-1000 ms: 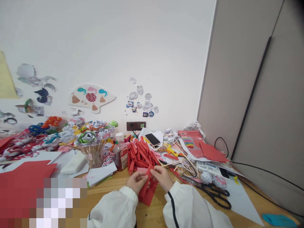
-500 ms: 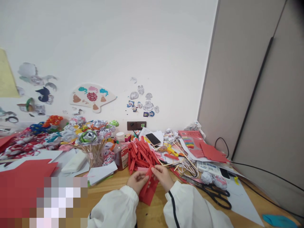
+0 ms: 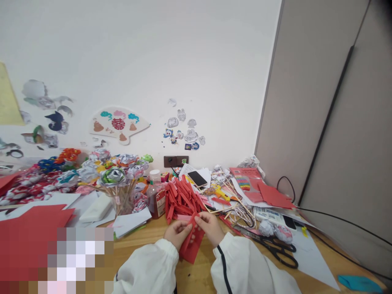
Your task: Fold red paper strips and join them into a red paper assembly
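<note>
A sheet of red paper, folded over along its upper part, is held between my two hands above the wooden table. My left hand grips its left side, thumb on top. At the upper right edge, my right hand pinches the paper between thumb and fingers. Right behind my hands lies a heap of folded red paper strips. Black-handled scissors rest to the right of my right sleeve.
Left of the strips stand a bottle of reddish liquid and a cup of paper flowers on sticks. Behind lie a phone and a yellow glue gun. Red sheets cover the left; white paper lies at right.
Both hands stay in nearly the same place on the red paper. The fingers have shifted only slightly along the fold, and the view has moved a touch.
</note>
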`<action>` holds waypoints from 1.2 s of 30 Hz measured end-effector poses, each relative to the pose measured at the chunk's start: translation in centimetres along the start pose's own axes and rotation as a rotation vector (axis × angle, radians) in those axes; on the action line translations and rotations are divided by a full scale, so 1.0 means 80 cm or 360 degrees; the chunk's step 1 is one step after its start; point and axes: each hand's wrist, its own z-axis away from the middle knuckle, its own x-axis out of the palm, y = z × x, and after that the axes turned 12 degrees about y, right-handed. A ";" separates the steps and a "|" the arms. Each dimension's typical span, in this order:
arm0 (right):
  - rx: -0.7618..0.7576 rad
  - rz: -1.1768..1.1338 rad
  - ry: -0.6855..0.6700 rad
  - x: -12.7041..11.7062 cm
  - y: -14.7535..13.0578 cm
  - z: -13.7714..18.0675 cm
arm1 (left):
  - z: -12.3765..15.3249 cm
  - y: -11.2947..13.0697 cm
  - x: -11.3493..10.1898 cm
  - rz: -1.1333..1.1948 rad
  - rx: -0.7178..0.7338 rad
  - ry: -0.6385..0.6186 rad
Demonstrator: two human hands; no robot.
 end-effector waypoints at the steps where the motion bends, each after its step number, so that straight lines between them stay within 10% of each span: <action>1: 0.0002 -0.0006 -0.0001 0.000 -0.001 0.000 | -0.001 -0.001 -0.001 -0.0007 0.0003 -0.0005; 12: 0.0097 -0.0105 -0.0054 0.005 0.006 0.002 | 0.004 0.000 0.000 -0.0115 0.0048 -0.0053; 20: -0.0007 -0.0092 0.0295 -0.015 0.012 -0.013 | 0.008 0.005 0.003 -0.0313 -0.0122 -0.0162; 29: 0.0326 -0.0244 0.0106 -0.010 0.027 -0.010 | 0.007 0.002 0.002 -0.0334 -0.0035 -0.0198; 36: 0.0103 -0.0183 0.0281 -0.021 0.016 -0.018 | 0.008 0.001 0.004 -0.0433 0.0026 -0.0226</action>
